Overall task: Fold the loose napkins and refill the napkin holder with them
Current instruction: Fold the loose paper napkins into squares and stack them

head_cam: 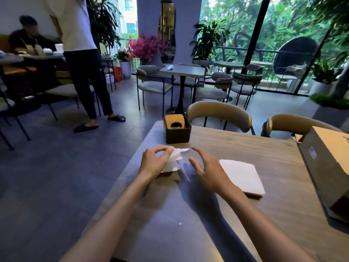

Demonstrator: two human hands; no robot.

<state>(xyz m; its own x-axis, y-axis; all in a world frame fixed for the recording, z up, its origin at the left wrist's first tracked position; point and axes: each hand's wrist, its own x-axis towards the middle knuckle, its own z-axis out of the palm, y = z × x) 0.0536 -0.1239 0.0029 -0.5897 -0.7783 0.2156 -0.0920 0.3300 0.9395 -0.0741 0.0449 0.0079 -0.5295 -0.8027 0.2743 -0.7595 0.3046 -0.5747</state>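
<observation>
We see our left grip pinching a folded napkin near the surface's left edge, our right grip spread empty beside the napkin stack, the holder at the far edge.

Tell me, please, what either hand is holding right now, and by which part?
The left hand pinches a folded napkin at its near-left edge; the right hand is open above the table and holds nothing.

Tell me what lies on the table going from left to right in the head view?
Left hand pinching folded napkins → right hand, open and hovering → napkin stack → cardboard box at the table's right edge. I left out the napkin holder: it sits farther back, above the left hand's napkins.
</observation>
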